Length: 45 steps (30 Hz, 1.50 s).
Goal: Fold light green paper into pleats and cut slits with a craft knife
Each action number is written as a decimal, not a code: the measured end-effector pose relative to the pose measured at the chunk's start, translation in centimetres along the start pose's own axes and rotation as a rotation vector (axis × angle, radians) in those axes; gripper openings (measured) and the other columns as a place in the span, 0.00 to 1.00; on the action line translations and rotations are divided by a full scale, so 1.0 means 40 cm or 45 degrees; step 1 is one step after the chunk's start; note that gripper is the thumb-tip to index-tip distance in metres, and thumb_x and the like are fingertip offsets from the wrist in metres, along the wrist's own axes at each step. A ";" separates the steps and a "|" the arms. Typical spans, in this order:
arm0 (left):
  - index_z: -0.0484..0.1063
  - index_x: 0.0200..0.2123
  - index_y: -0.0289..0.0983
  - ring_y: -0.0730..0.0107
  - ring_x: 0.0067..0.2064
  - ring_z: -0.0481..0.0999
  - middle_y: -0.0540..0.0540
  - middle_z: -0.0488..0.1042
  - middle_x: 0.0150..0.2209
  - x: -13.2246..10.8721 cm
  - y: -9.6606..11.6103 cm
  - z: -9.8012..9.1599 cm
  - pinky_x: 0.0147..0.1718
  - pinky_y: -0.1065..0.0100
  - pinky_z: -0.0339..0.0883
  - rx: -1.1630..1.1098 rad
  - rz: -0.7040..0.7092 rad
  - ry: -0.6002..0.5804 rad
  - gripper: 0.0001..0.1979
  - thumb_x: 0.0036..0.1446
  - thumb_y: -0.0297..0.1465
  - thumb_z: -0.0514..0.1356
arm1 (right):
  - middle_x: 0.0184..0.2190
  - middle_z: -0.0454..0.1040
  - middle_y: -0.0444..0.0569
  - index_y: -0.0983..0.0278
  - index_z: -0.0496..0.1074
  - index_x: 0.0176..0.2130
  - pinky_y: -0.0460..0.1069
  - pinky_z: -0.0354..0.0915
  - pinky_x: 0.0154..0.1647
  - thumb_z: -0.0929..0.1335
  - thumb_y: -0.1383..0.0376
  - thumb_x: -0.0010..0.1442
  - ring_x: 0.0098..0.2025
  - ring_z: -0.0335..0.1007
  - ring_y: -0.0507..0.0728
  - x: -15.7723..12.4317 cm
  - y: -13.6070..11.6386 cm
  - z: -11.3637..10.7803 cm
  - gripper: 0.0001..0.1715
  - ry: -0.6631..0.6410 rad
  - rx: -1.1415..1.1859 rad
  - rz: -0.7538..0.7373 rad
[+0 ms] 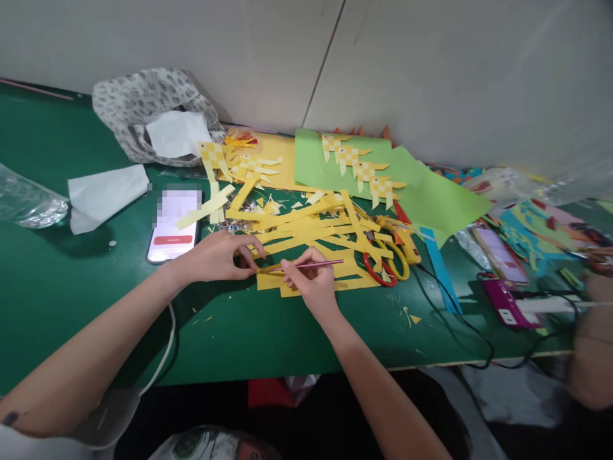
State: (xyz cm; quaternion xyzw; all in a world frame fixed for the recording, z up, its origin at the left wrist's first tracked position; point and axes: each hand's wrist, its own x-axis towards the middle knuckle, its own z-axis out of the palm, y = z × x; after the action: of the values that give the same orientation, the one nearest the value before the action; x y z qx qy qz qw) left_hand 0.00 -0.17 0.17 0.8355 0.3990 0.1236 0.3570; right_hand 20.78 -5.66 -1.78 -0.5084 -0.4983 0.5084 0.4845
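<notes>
The slim pink pen-like tool lies low over a yellow paper sheet near the front of the green tabletop. From where I stand, the person's right hand has it pinched firmly between thumb and fingers, its blunt pink end pointing to three o'clock and its working end to nine. At that working end, the left hand comes in from nine o'clock, thumb and forefinger nearly meeting; I cannot tell whether they have hold of paper or the tool's tip.

Taking the tool as the centre of the dial, loose yellow strips are heaped at twelve. At one o'clock, four checkered paper fish lie in a slanting row on a green sheet. Toward three sit red-and-yellow-handled scissors, beside a yellow glue gun with a black cord, then a blue strip. A lit smartphone rests between nine and ten; a spotted cloth bag slumps between ten and eleven. Farther out, between three and four, is a purple power strip.
</notes>
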 end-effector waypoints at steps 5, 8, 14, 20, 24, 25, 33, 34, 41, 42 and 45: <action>0.69 0.41 0.41 0.71 0.33 0.80 0.56 0.81 0.31 0.000 -0.002 0.001 0.32 0.71 0.65 -0.013 -0.002 -0.002 0.14 0.47 0.30 0.60 | 0.17 0.71 0.40 0.61 0.63 0.25 0.44 0.65 0.21 0.74 0.60 0.51 0.19 0.69 0.50 0.000 -0.008 0.000 0.16 -0.029 0.013 0.022; 0.68 0.41 0.41 0.72 0.32 0.79 0.56 0.81 0.31 -0.001 0.000 0.002 0.32 0.71 0.65 -0.007 0.013 -0.005 0.14 0.47 0.30 0.60 | 0.17 0.72 0.40 0.62 0.63 0.25 0.44 0.65 0.20 0.74 0.60 0.50 0.19 0.69 0.50 0.001 -0.011 0.000 0.16 -0.028 0.007 0.033; 0.69 0.39 0.41 0.72 0.31 0.78 0.56 0.80 0.30 0.000 0.007 0.007 0.30 0.72 0.64 0.075 0.069 0.015 0.13 0.47 0.29 0.59 | 0.17 0.72 0.41 0.61 0.63 0.25 0.45 0.66 0.21 0.74 0.60 0.50 0.19 0.70 0.50 0.003 -0.009 -0.001 0.16 -0.050 0.006 0.031; 0.70 0.35 0.40 0.73 0.31 0.77 0.55 0.80 0.31 0.002 0.007 0.009 0.30 0.72 0.65 0.064 0.062 -0.013 0.09 0.46 0.28 0.59 | 0.18 0.73 0.41 0.62 0.64 0.25 0.44 0.64 0.19 0.75 0.59 0.49 0.19 0.69 0.50 0.007 -0.009 -0.022 0.17 -0.009 -0.007 0.043; 0.71 0.34 0.41 0.73 0.31 0.77 0.55 0.80 0.31 0.002 0.008 0.008 0.31 0.73 0.65 0.069 0.050 -0.016 0.08 0.47 0.28 0.59 | 0.18 0.73 0.41 0.62 0.64 0.25 0.44 0.65 0.19 0.74 0.58 0.49 0.18 0.68 0.49 0.011 -0.009 -0.053 0.17 0.016 -0.041 0.036; 0.72 0.34 0.41 0.73 0.31 0.77 0.55 0.79 0.31 0.002 0.008 0.007 0.31 0.73 0.65 0.070 0.051 -0.015 0.08 0.47 0.28 0.59 | 0.17 0.73 0.41 0.62 0.64 0.25 0.44 0.65 0.19 0.74 0.58 0.49 0.18 0.68 0.49 0.012 -0.009 -0.061 0.17 0.028 -0.043 0.035; 0.72 0.33 0.40 0.73 0.31 0.77 0.54 0.79 0.31 0.001 0.011 0.005 0.30 0.73 0.65 0.067 0.080 -0.019 0.07 0.48 0.30 0.59 | 0.16 0.72 0.41 0.61 0.63 0.24 0.43 0.64 0.16 0.76 0.58 0.46 0.17 0.67 0.49 0.021 -0.007 -0.111 0.19 0.175 -0.040 0.009; 0.72 0.33 0.40 0.73 0.31 0.77 0.54 0.79 0.31 0.001 0.012 0.004 0.30 0.74 0.65 0.067 0.078 -0.020 0.06 0.48 0.30 0.59 | 0.15 0.72 0.40 0.61 0.63 0.23 0.43 0.64 0.16 0.76 0.58 0.46 0.16 0.67 0.49 0.022 -0.006 -0.117 0.19 0.188 -0.040 0.000; 0.72 0.33 0.41 0.73 0.31 0.77 0.55 0.79 0.31 0.001 0.014 0.003 0.31 0.74 0.65 0.067 0.049 -0.034 0.06 0.48 0.30 0.59 | 0.15 0.72 0.40 0.62 0.64 0.23 0.42 0.63 0.16 0.76 0.59 0.46 0.16 0.66 0.49 0.034 0.007 -0.177 0.18 0.258 -0.033 -0.049; 0.72 0.33 0.41 0.73 0.31 0.77 0.55 0.79 0.31 0.002 0.013 0.003 0.31 0.74 0.65 0.067 0.053 -0.030 0.06 0.48 0.30 0.59 | 0.14 0.71 0.40 0.62 0.64 0.23 0.42 0.63 0.16 0.76 0.60 0.45 0.16 0.66 0.49 0.036 0.008 -0.185 0.18 0.267 -0.032 -0.049; 0.72 0.33 0.40 0.73 0.31 0.77 0.54 0.79 0.31 0.002 0.011 0.005 0.30 0.74 0.65 0.070 0.065 -0.020 0.07 0.48 0.30 0.59 | 0.13 0.70 0.39 0.62 0.64 0.22 0.42 0.62 0.16 0.76 0.61 0.45 0.15 0.66 0.48 0.039 0.008 -0.196 0.19 0.303 -0.009 -0.052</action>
State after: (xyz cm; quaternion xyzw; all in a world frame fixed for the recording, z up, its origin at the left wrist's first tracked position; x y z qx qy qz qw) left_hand 0.39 -0.40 0.31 0.8558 0.3780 0.1150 0.3339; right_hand 28.61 -4.00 -2.03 -0.5565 -0.4494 0.4326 0.5488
